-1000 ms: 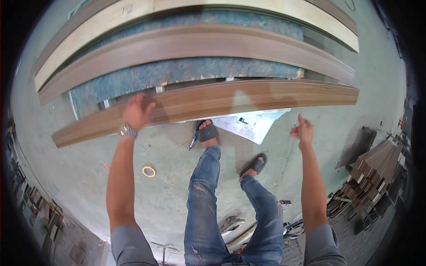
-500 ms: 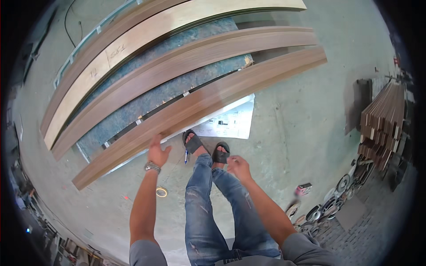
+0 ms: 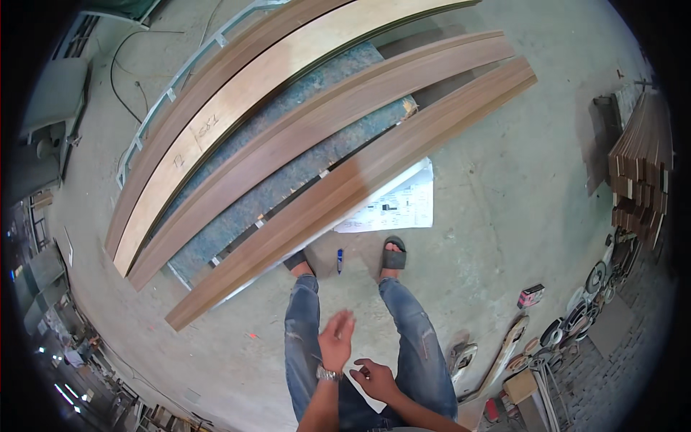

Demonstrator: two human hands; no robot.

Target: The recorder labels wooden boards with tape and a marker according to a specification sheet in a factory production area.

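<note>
My left hand point(image 3: 336, 341), a metal-band watch point(image 3: 329, 373) at its wrist, is raised in front of my legs. Its fingers are stretched out, somewhat blurred, and nothing shows in them. Just right of it, my right hand point(image 3: 376, 379) has its fingers curled in; whatever they may hold is hidden. Both hands are apart from the boards. Nearest beyond them, a long brown wood-grain board point(image 3: 345, 194) lies slantwise. A blue pen or marker point(image 3: 340, 261) lies on the floor between my sandalled feet, and a printed drawing sheet point(image 3: 403, 205) sticks out from beneath the board.
Another brown board point(image 3: 324, 122) and a pale board with handwriting point(image 3: 237, 108) rest across a blue mottled panel point(image 3: 288, 93). To the right stand stacked brown strips point(image 3: 640, 176), a small box point(image 3: 531, 296) and coiled bands point(image 3: 576, 317). A dark cable point(image 3: 113, 72) lies far left.
My left hand has come off the near board and moved back toward my body. My right hand has drawn back beside it. My feet stand wider apart, and the view has shifted.
</note>
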